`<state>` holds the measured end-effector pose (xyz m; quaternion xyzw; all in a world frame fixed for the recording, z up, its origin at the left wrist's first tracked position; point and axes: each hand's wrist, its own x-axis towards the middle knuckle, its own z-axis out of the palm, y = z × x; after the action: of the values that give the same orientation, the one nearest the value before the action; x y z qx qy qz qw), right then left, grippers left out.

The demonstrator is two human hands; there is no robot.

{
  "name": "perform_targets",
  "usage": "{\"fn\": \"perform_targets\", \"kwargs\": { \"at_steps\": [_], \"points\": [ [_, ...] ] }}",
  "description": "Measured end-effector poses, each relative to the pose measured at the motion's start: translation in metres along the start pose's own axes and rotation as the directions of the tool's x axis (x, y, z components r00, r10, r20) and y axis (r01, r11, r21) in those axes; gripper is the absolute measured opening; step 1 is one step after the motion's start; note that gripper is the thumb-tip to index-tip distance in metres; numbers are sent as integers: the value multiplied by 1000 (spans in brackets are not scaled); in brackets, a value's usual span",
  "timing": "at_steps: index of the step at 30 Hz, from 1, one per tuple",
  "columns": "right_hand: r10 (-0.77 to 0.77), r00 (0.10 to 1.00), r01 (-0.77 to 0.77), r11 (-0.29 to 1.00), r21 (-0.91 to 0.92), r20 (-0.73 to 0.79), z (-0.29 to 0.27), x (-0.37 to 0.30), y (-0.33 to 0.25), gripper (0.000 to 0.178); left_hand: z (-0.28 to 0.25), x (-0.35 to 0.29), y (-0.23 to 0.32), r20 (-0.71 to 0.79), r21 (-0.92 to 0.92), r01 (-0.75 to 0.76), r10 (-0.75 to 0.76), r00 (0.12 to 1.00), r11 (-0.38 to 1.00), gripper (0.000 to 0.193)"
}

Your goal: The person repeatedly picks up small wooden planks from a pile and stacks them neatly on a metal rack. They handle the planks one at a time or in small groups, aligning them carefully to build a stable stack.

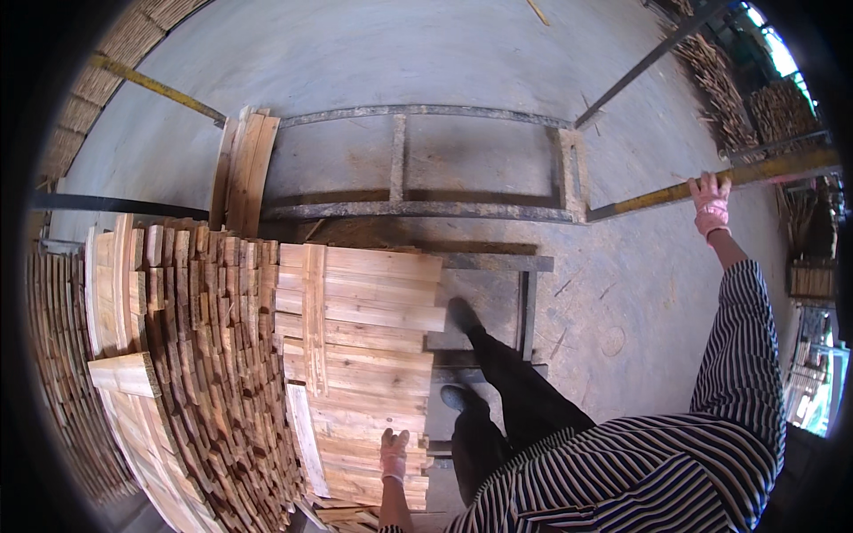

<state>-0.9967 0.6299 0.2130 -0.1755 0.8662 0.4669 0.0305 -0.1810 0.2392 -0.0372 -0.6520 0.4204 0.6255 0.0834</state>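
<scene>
My right hand (711, 206), in a pink glove, is stretched far out to the right. Its fingers wrap over a worn yellow metal bar (766, 171) of the rack. Low in the view, my left hand (394, 455), gloved too, is over the near part of a stack of wooden planks (373, 362). Its fingers are apart and hold nothing; whether the palm touches the wood is hidden. A few narrow strips (314, 306) lie crosswise on this stack, and a pale short board (306, 440) rests by its left edge.
Tall piles of boards (213, 346) stand left of the stack. Beyond it, a low metal frame (418, 210) lies on the concrete floor, with several planks (244, 169) leaning at its left end. My feet are beside the stack, near metal rails (529, 311). Wood bundles (782, 111) fill the far right.
</scene>
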Motion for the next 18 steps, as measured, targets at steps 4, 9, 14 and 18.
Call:
{"fn": "perform_targets", "kwargs": {
  "at_steps": [4,9,14,18],
  "points": [
    [-84,983,60,987,-151,-164,80,29,67,45,15,-35,22,3,96,139,-140,990,986,81],
    [-12,999,13,1000,19,-45,59,65,76,33,-14,-68,19,-167,78,261,-245,955,962,70],
    [58,942,-62,998,-3,-332,110,65,111,27,32,-62,61,-129,133,271,-254,959,953,62],
    [53,893,-28,998,62,-446,143,70,120,31,67,-54,92,-10,190,232,-234,972,954,80]
  ]
}}
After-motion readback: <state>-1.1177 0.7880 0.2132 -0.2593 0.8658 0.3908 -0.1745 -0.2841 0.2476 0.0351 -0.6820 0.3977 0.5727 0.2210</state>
